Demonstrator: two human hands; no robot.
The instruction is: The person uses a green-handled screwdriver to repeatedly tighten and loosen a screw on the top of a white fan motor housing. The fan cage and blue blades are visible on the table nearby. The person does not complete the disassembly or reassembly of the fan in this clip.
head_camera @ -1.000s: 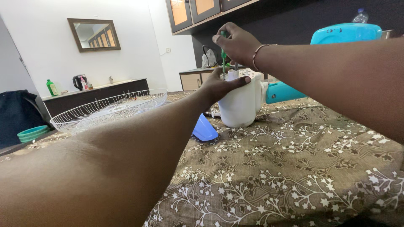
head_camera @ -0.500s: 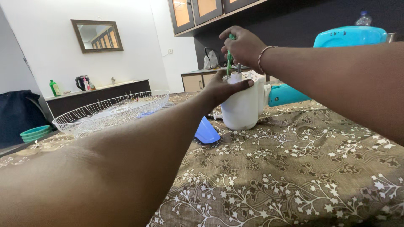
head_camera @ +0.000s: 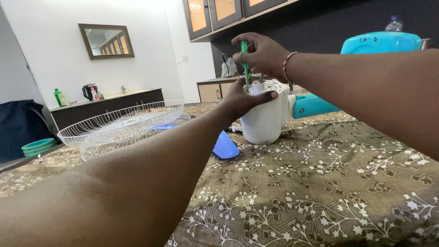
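Left hand [head_camera: 241, 98] wrapped over top edge of white fan motor housing [head_camera: 264, 114], fingers closed on it. Right hand [head_camera: 261, 54] above, fingers pinched shut round green screwdriver [head_camera: 244, 57], shaft pointing down into housing top. Housing upright on desk [head_camera: 320, 192] with brown floral cloth, at 12 o'clock. Blue fan blade [head_camera: 225, 147] just beside housing, 8 o'clock side. White wire fan guard [head_camera: 121, 126] at 10 o'clock, well apart. Turquoise plastic part [head_camera: 315, 104] touching housing, 3 o'clock side.
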